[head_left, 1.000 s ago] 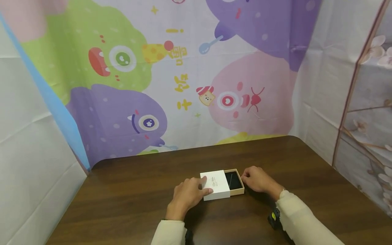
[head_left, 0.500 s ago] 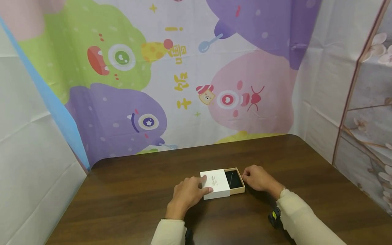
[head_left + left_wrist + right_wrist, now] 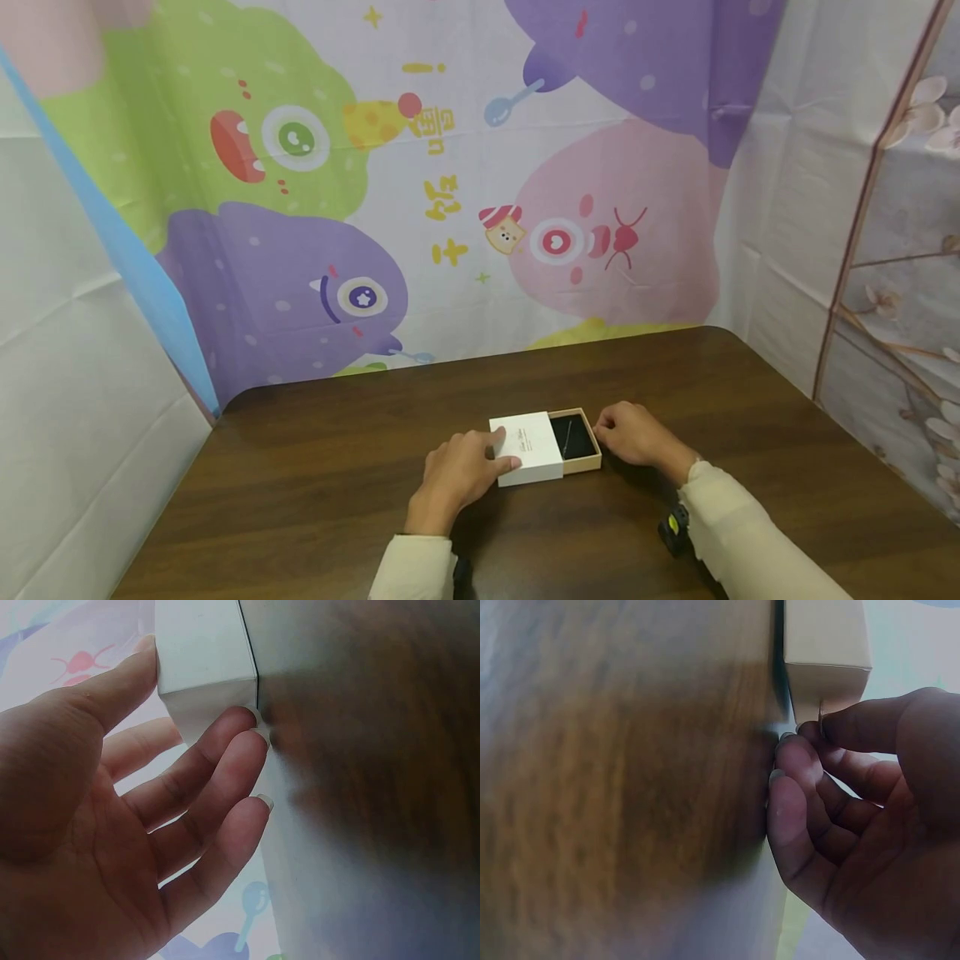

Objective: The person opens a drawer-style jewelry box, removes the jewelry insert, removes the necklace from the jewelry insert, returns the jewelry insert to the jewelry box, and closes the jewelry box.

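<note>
A small jewelry box lies on the table, its white sleeve (image 3: pixel 532 446) printed with small lettering. From the sleeve's right end a tan drawer (image 3: pixel 588 464) stands partly out. Inside it a thin silvery chain (image 3: pixel 567 437) lies on a black pad (image 3: pixel 581 442). My left hand (image 3: pixel 457 475) holds the sleeve at its left end, thumb and index finger over it, the other fingers (image 3: pixel 232 765) loosely bent by the end face. At the drawer's outer end, my right hand (image 3: pixel 633 433) pinches a thin pull tab (image 3: pixel 821 712) between thumb and index finger, remaining fingers curled.
The brown wooden table (image 3: pixel 337 458) stretches around the box on all sides. Behind it hangs a cartoon cloth backdrop (image 3: pixel 450 317), with pale cloth at left and a flowered cloth (image 3: pixel 892 333) at right. A dark wrist camera (image 3: pixel 673 529) sits at the right sleeve cuff.
The drawer has slid very slightly farther right out of the sleeve, along with my right hand. My left hand stays in place on the sleeve.
</note>
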The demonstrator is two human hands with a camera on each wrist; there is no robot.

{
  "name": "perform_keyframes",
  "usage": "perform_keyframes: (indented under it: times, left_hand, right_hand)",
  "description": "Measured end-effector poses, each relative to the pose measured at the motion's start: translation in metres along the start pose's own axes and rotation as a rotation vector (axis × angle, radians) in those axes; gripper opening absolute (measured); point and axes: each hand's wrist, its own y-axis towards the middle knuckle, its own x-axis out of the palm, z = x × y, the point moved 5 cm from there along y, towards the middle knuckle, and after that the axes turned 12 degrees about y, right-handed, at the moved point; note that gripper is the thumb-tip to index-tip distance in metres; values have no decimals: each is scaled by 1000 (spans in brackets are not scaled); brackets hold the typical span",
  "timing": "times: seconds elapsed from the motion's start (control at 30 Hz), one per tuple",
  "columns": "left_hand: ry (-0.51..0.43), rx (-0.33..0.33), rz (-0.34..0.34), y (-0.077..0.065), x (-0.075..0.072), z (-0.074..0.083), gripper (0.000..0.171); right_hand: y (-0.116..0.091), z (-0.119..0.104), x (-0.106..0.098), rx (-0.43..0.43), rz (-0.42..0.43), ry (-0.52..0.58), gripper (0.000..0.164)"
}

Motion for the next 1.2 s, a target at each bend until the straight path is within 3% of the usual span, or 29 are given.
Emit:
perform_keyframes:
  times: [1.2]
  left_hand:
    - [-8,-8,-10,0,0,0,59]
  right_hand:
    - [-4,0,-3,44,-12,37,18]
